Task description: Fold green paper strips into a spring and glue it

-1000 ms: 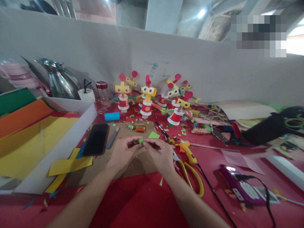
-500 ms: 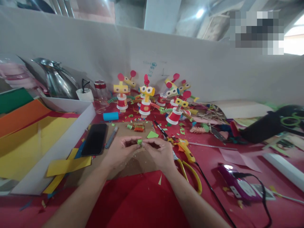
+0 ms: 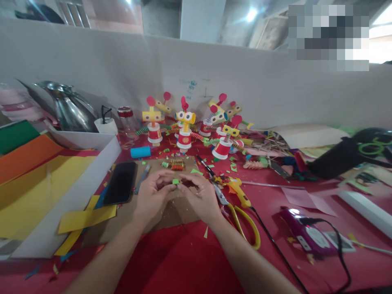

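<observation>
A small piece of bright green paper (image 3: 175, 181) is pinched at the fingertips of both hands, above a brown cardboard sheet (image 3: 177, 210). My left hand (image 3: 155, 194) has thumb and fingers closed on its left side. From the right, my right hand (image 3: 199, 196) presses thumb and fingertips against it. Just beyond the fingers lie folded paper springs, one orange-and-green (image 3: 177, 164) and a small green one (image 3: 165, 164). Part of a green paper scrap (image 3: 196, 171) shows behind my right hand. A grey marker (image 3: 142, 179) rests beside my left hand.
Yellow-handled scissors (image 3: 248, 224) and a yellow glue gun (image 3: 240, 192) with its cord lie to the right. Several paper-cup robot figures (image 3: 184, 139) stand at the back. A phone (image 3: 120, 183) and a white box (image 3: 101, 163) of coloured paper are on the left.
The green paper now shows a flatter, wider face between the fingertips. Both hands have shifted slightly, with the fingers more arched. The whole view has moved a little.
</observation>
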Motion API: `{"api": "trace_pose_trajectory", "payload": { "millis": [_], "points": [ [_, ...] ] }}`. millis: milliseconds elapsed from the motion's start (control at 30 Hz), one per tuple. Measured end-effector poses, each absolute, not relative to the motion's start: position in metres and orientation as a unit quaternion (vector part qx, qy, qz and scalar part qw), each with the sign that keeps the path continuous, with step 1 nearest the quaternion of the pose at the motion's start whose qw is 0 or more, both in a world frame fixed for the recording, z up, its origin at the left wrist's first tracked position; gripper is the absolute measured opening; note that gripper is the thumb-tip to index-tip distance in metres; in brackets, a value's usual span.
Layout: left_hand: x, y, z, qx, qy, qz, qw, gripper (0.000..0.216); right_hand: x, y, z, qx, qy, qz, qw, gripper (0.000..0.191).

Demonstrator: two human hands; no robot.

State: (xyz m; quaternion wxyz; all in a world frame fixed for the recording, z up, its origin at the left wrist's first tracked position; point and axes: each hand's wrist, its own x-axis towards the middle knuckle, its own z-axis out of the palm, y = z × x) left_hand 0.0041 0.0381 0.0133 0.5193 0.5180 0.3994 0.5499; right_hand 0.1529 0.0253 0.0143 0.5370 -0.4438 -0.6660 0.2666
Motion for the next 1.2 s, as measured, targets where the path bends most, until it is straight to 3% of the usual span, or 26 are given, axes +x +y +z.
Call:
{"api": "trace_pose_trajectory", "payload": {
  "millis": [233, 433, 667, 867, 1033, 1133, 1200],
  "points": [
    [0.008, 0.03, 0.021, 0.497, 0.401, 0.573, 0.514, 0.033, 0.155, 0.02, 0.006, -0.398, -0.742, 0.109, 0.529, 0.022],
    [0.01, 0.034, 0.018, 0.508, 0.456, 0.548, 0.483, 0.015, 0.161, 0.024, 0.003, -0.396, -0.775, 0.042, 0.49, 0.027],
    [-0.005, 0.041, 0.019, 0.39, 0.372, 0.459, 0.707, 0.019, 0.173, 0.03, 0.007, -0.345, -0.844, -0.034, 0.41, 0.036],
    [-0.008, 0.044, 0.018, 0.339, 0.373, 0.469, 0.725, 0.021, 0.171, 0.029, 0.007, -0.334, -0.809, 0.047, 0.482, 0.04],
    [-0.003, 0.042, 0.017, 0.367, 0.365, 0.514, 0.684, 0.02, 0.156, 0.025, 0.011, -0.385, -0.673, 0.257, 0.577, 0.029],
    [0.002, 0.04, 0.015, 0.387, 0.344, 0.561, 0.646, 0.021, 0.151, 0.024, 0.011, -0.402, -0.596, 0.374, 0.586, 0.022],
    [0.004, 0.04, 0.013, 0.393, 0.337, 0.58, 0.628, 0.026, 0.149, 0.025, 0.009, -0.42, -0.583, 0.389, 0.577, 0.02]
  ]
}}
